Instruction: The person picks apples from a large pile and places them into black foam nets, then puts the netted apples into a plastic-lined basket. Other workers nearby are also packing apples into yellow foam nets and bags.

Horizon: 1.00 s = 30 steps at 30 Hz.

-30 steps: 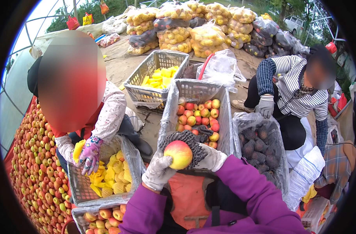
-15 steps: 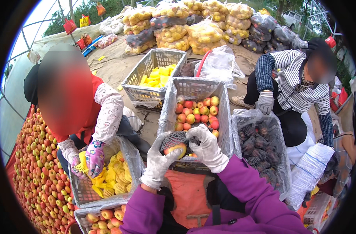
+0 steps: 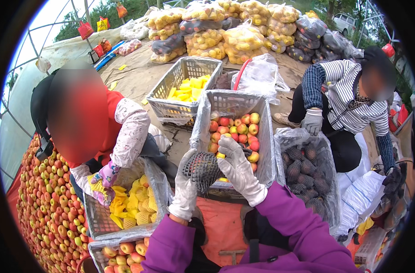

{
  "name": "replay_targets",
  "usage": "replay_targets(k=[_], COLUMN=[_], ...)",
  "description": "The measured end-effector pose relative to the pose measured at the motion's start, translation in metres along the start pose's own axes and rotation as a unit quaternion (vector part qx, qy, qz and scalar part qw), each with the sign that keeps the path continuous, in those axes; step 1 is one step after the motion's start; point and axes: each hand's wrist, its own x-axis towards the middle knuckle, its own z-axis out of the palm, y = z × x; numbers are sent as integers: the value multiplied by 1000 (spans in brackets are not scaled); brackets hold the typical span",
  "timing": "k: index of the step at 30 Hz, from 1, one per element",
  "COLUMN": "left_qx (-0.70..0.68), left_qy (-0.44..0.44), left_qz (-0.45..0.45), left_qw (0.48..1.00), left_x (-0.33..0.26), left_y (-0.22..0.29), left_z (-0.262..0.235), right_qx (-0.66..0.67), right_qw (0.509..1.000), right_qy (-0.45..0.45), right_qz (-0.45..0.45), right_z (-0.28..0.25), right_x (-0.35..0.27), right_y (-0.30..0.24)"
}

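Note:
In front of me, my left hand (image 3: pixel 184 193), in a white glove, is closed around an apple in a dark grey foam net (image 3: pixel 202 170). The net now covers most of the fruit's visible side. Just right of it, my right hand (image 3: pixel 240 170), also in a white glove, has its fingers stretched out and apart, with nothing in it. Its thumb and fingertips are close to the netted apple; whether they touch is hard to tell. Beyond both hands stands a plastic-lined crate (image 3: pixel 199 132) with loose red and yellow apples (image 3: pixel 237 129).
At right, a lined crate (image 3: pixel 332 182) holds dark-netted apples. At left, a co-worker handles a yellow net over a crate (image 3: pixel 96 218). Another crouches at right, gloved hand (image 3: pixel 313 122) on the dark-netted crate. Behind are a crate of yellow nets (image 3: pixel 160 107) and stacked fruit bags (image 3: pixel 244 38).
The dark net has been drawn further over the apple, covering its bare red-yellow part. My right hand has let go of the net's edge and opened.

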Motion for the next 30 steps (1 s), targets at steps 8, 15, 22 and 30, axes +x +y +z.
replay_targets(k=[8,15,22,30], left_qx=[-274,173,92,180], left_qy=[-5,116,137,74], left_qz=[-148,13,135,211], left_qw=[950,978,977,958], left_x=[-6,-2,-1,-1], left_y=[31,2,-11,-23], left_z=[33,46,53,64], right_qx=[259,206,319,364], right_qw=[954,974,941,914], right_qy=[7,52,91,142], right_qz=[151,76,59,112], right_z=[9,16,31,27], right_x=[-1,-2,-10,-21], right_y=[1,12,17,35])
